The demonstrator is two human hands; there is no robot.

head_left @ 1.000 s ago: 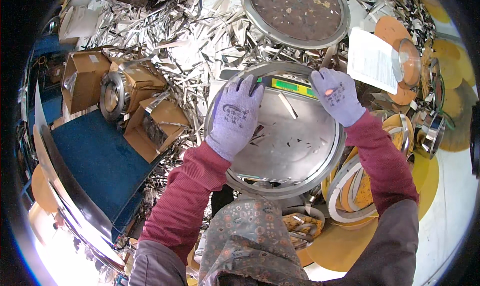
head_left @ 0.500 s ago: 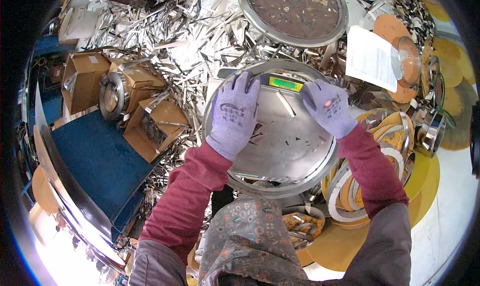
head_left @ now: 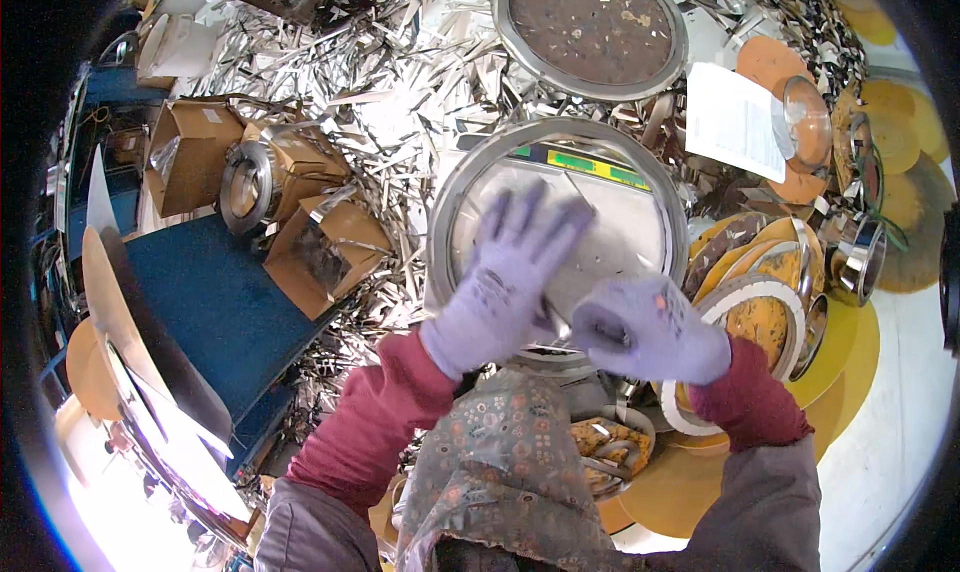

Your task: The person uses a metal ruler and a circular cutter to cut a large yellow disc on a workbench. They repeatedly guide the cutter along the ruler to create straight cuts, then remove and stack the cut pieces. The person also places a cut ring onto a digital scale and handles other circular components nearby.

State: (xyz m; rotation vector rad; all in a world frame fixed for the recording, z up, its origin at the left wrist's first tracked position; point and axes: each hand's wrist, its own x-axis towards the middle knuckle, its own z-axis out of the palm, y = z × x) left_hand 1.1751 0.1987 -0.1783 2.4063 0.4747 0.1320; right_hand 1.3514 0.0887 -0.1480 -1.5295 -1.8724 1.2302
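A round metal ring [head_left: 672,212] surrounds a weighing scale with a bare metal plate [head_left: 625,242] and a lit green display [head_left: 575,162] at its far edge. My left hand [head_left: 505,292], in a pale purple glove, is over the left part of the plate with its fingers spread, slightly blurred. Whether it touches the plate, I cannot tell. My right hand [head_left: 655,327], gloved alike, is curled closed over the near right rim. Its fingers hide anything it may hold. A thin strip or line shows on the plate near the display.
Shiny metal scraps [head_left: 390,122] lie heaped beyond and left of the scale. A round lid-like disc [head_left: 590,22] lies at the far side. Left are cardboard boxes [head_left: 195,157] on a blue surface [head_left: 205,302]. Right are a white paper sheet [head_left: 735,122] and yellow discs [head_left: 850,357].
Both hands have come nearer to me from the scale's far edge. The left has spread its fingers; the right has curled inward. Small dark scraps seen earlier on the plate are now gone or hidden.
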